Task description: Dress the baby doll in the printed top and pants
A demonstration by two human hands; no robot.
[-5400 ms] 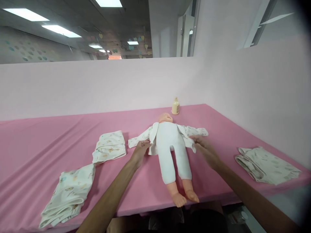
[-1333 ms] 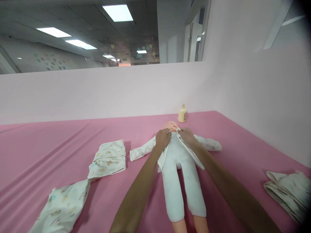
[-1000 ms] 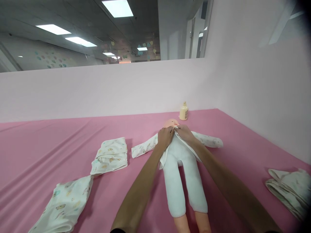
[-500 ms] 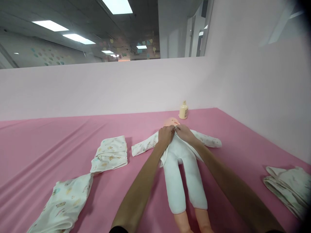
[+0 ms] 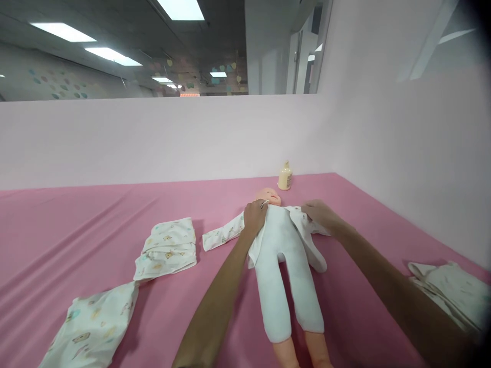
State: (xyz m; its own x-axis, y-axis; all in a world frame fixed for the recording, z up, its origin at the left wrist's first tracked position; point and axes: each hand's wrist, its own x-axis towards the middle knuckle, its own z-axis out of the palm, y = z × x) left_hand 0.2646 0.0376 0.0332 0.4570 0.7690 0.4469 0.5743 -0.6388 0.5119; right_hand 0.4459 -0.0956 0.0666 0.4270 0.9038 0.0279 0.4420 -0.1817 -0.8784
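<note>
Sleeves on, the white printed-cloth jacket point(image 5: 307, 243) lies unfastened around the white-bodied doll point(image 5: 274, 240); your left hand point(image 5: 255, 217) pinches its collar edge, your right hand point(image 5: 320, 213), finger closure unclear, touches its sleeve.

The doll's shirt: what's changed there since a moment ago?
The right hand has parted from the left hand, moving right to the sleeve; its grip is unclear. That side of the shirt lies farther open. The left hand stays closed on the shirt. The doll, bottle and folded cloths stay put.
</note>
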